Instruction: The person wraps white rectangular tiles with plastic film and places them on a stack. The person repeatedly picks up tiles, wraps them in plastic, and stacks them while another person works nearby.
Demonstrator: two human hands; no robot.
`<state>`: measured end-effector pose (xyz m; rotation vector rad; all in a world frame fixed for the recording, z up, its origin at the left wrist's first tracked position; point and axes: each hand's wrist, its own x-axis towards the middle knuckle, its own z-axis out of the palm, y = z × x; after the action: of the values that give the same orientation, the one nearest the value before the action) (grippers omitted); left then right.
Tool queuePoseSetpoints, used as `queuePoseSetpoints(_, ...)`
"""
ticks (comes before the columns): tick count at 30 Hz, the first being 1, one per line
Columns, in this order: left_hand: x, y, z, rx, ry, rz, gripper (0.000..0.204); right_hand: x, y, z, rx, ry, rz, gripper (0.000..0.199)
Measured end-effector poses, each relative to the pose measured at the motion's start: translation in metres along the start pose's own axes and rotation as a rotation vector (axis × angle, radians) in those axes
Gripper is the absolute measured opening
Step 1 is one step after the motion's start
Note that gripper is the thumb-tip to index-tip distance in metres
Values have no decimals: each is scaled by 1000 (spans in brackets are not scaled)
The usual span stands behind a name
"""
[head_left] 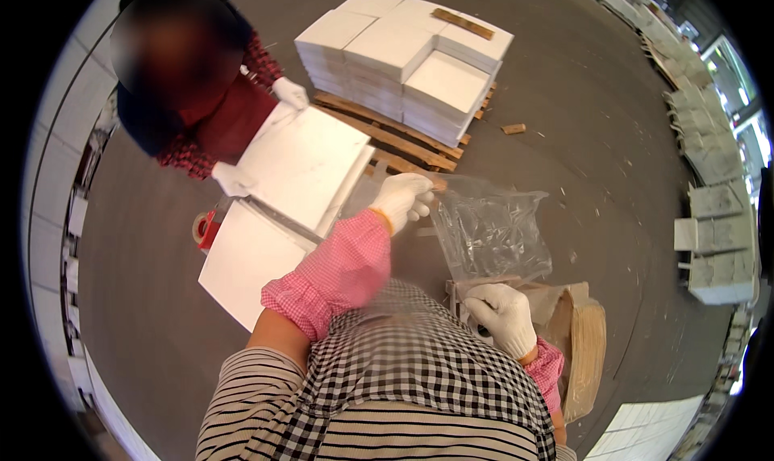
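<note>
A clear plastic bag (496, 231) hangs spread out in front of me to the right. My left hand (403, 201), in a white knit glove with a pink checked sleeve cover, is closed on the bag's upper left corner. Lower down, my right hand (501, 317), gloved the same way, has its fingers curled at the bag's lower edge. What its fingertips hold is hidden. Beside that hand stands an open cardboard box (587, 344) with plastic at its top.
Across from me, a person in white gloves grips a white marbled board (310, 163) above another white board (250, 259). A red tape dispenser (206, 231) is at the left. Beyond, white boards (375, 46) are stacked on a wooden pallet (387, 139); wood scraps (513, 129) lie about.
</note>
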<state>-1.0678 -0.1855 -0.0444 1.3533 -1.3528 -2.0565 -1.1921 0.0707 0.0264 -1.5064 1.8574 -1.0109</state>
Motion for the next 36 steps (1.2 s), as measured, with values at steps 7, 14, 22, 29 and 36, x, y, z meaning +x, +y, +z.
queuePoseSetpoints(7, 62, 0, -82, -128, 171, -103, 31, 100, -5, 43, -12, -122, 83, 10)
queuePoseSetpoints(14, 109, -12, -168, -257, 255, -125, 29, 182, 37, 110, -190, -134, -38, 12)
queuePoseSetpoints(22, 153, -37, -263, -260, 519, -71, 30, 273, 63, 170, -240, -249, -233, 12)
queuePoseSetpoints(29, 167, -83, -336, -181, 805, 46, 27, 336, 87, 225, -208, -450, -508, 14)
queuePoseSetpoints(36, 167, -96, -376, -157, 879, 48, 22, 361, 110, 283, -211, -408, -621, 12)
